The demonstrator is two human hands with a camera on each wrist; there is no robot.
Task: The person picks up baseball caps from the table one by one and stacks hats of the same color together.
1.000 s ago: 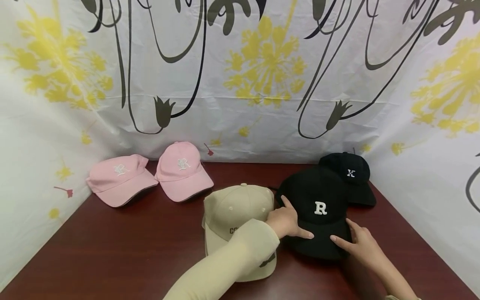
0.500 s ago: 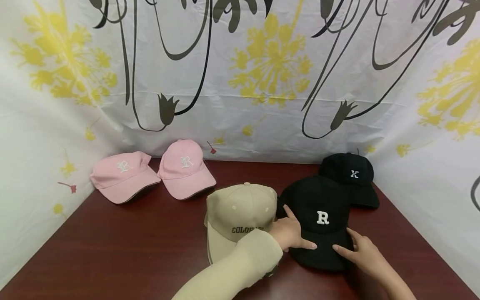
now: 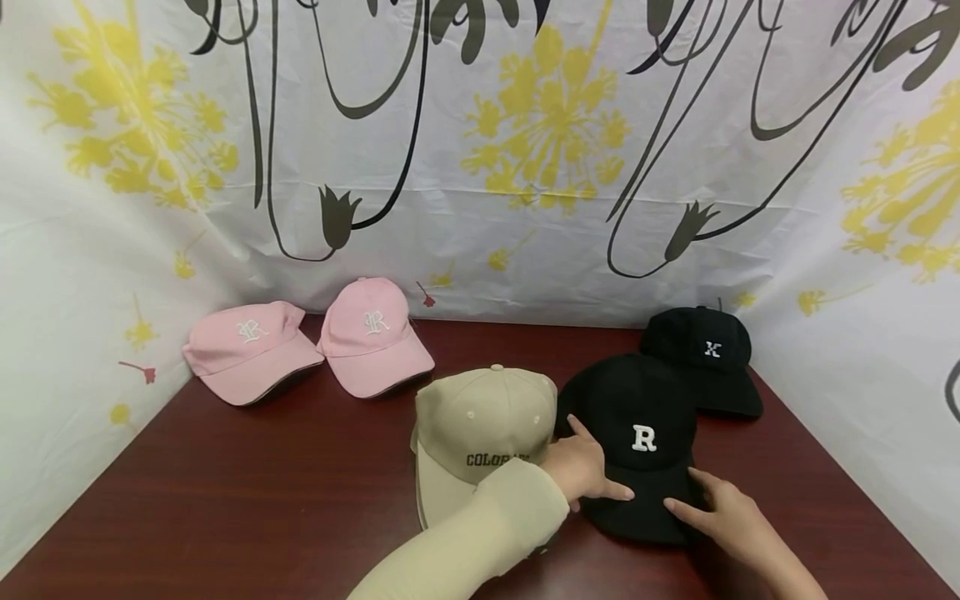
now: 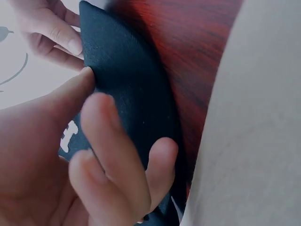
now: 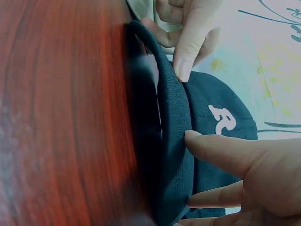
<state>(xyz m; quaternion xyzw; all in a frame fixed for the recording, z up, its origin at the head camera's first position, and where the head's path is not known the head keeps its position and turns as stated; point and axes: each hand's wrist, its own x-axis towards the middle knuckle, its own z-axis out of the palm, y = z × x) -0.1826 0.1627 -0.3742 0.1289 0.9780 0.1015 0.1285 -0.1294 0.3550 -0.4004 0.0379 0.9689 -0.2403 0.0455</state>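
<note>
A black baseball cap [image 3: 626, 400] with a white letter R sits right of the middle, its brim towards me. My left hand [image 3: 576, 467] grips the left side of that cap, thumb on top of the brim, one finger along the crown. At the other side my right hand [image 3: 731, 512] holds the brim, its thumb on top and fingers at the edge. The brim [image 5: 174, 122] is close over the table in the right wrist view. Beside my left hand stands a beige cap [image 3: 487, 417] with dark lettering, partly covered by my left sleeve [image 3: 480, 533].
Two pink caps [image 3: 375, 333] stand at the back left. A second black cap [image 3: 697, 350] with a small white emblem is at the back right, partly behind the R cap. White patterned cloth [image 3: 480, 167] encloses the dark red table [image 3: 262, 492] at the back and sides.
Both hands have brought the black R cap slightly nearer to me and down, uncovering more of the black cap behind it. The view has shifted a little; the other caps stay put.
</note>
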